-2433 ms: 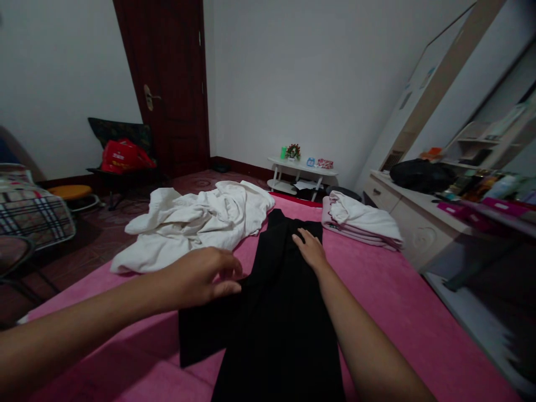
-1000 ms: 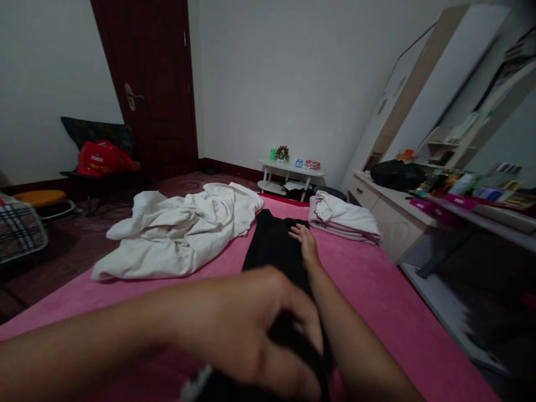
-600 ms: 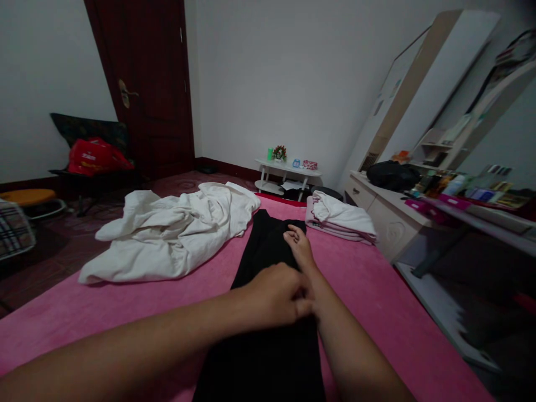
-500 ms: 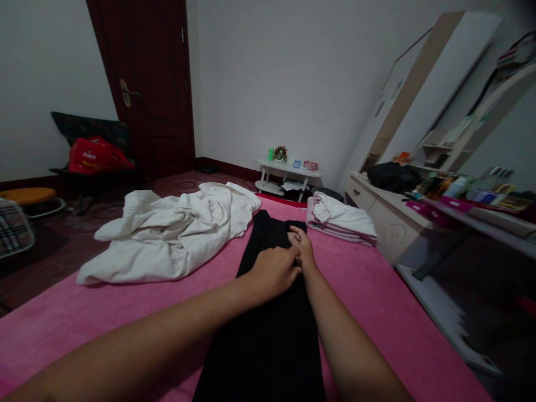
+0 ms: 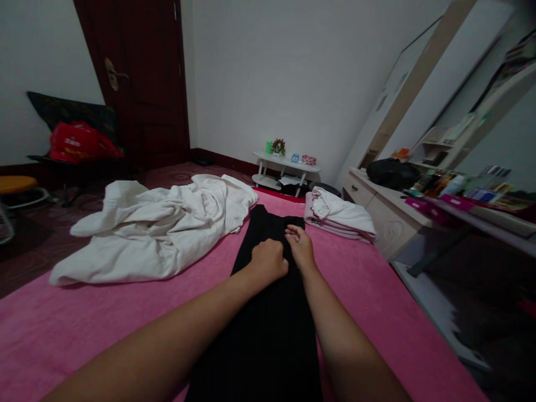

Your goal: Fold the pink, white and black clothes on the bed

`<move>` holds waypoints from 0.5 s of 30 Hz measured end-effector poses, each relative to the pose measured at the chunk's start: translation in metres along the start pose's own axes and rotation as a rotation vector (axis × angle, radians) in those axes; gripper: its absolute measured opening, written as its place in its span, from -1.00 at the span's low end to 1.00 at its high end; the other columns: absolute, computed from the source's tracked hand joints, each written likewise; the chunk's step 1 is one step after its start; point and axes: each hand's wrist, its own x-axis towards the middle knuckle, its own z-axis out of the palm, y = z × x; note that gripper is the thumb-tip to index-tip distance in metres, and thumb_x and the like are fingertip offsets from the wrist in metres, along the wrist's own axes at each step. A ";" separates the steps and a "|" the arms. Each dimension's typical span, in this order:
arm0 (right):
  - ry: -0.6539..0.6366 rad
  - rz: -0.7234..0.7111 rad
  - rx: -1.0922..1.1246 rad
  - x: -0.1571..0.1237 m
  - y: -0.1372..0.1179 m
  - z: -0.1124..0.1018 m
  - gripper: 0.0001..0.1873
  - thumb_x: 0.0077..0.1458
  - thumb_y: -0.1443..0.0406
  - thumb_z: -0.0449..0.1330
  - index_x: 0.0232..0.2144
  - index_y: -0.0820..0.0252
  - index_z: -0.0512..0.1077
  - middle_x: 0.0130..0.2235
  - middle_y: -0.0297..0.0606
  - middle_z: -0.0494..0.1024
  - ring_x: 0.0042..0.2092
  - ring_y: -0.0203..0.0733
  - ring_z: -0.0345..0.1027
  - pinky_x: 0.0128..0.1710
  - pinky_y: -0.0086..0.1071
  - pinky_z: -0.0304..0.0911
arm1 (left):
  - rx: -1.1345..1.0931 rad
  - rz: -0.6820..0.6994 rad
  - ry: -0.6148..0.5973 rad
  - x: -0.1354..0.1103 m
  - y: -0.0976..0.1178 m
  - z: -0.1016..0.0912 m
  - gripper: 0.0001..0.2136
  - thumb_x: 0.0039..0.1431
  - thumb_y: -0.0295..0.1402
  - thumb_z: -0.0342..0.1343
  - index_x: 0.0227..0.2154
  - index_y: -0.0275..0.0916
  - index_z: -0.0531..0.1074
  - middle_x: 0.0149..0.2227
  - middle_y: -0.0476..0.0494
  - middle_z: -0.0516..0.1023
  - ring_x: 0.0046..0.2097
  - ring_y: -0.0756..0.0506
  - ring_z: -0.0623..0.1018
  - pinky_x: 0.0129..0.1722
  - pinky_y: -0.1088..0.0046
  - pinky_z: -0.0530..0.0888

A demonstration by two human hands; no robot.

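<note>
A long black garment (image 5: 259,335) lies stretched out on a pink bed cover (image 5: 355,301), its narrower end pointing away from me. My left hand (image 5: 270,259) rests on its upper part, closed like a fist, with the fingertips hidden and apparently gripping the cloth. Just to the right, my right hand (image 5: 300,245) is over the garment's right edge. Its fingers are loosely bent and apart, with nothing visible in them. A small gap separates the two hands.
A crumpled white cloth (image 5: 167,229) lies on the bed at left. Folded white and pink cloths (image 5: 341,215) sit at the far right corner. Beyond stands a small white table (image 5: 285,162). A dresser (image 5: 377,212) is at right, a chair with a red bag (image 5: 79,142) at left.
My hands were touching each other and are now apart. The left hand has moved slightly left and forward. The view has shifted a little; the garment lies much as before.
</note>
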 end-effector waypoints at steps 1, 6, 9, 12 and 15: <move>0.012 -0.018 -0.045 0.000 0.000 0.000 -0.58 -0.06 0.25 0.12 -0.09 0.20 0.37 -0.11 -0.12 0.50 -0.17 -0.16 0.46 -0.08 -0.21 0.35 | -0.107 0.002 0.029 0.001 -0.005 0.001 -0.92 -0.07 -0.39 0.06 -0.49 -0.27 0.40 -0.43 -0.22 0.51 -0.32 -0.22 0.54 -0.36 0.34 0.40; -0.005 -0.175 -0.268 -0.001 -0.003 0.001 -0.42 0.05 0.29 0.03 0.16 0.20 0.18 0.16 -0.03 0.27 0.02 -0.13 0.36 -0.03 -0.21 0.33 | -0.837 -0.004 0.400 0.001 -0.029 -0.001 -0.86 0.05 -0.37 -0.05 -0.59 -0.21 0.20 -0.57 0.03 0.25 -0.45 -0.03 0.36 -0.41 0.49 0.30; -0.090 -0.203 -0.507 -0.002 -0.005 0.005 -0.42 0.10 0.37 -0.04 0.20 0.22 0.16 0.26 -0.07 0.16 0.23 -0.10 0.11 0.18 -0.15 0.11 | -1.022 0.091 0.520 -0.001 -0.032 -0.003 -0.87 0.09 -0.35 -0.04 -0.53 -0.23 0.25 -0.46 -0.01 0.33 -0.35 -0.04 0.37 -0.30 0.47 0.33; -0.206 -0.144 -0.724 0.000 -0.008 0.007 -0.42 0.12 0.41 -0.05 0.22 0.22 0.17 0.32 -0.10 0.06 0.28 -0.01 0.00 0.21 -0.06 0.02 | -1.026 0.212 0.508 -0.004 -0.028 -0.004 -0.88 0.11 -0.38 -0.03 -0.51 -0.24 0.26 -0.33 -0.09 0.40 -0.24 -0.06 0.40 -0.18 0.43 0.35; -0.303 -0.088 -0.728 0.010 -0.010 0.004 -0.46 0.08 0.39 0.07 0.14 0.10 0.29 0.25 -0.13 0.22 0.23 0.06 0.09 0.14 -0.02 0.07 | -0.960 0.279 0.409 -0.006 -0.023 -0.003 -0.86 0.14 -0.40 -0.04 -0.52 -0.23 0.23 -0.29 -0.10 0.41 -0.22 -0.05 0.42 -0.17 0.45 0.37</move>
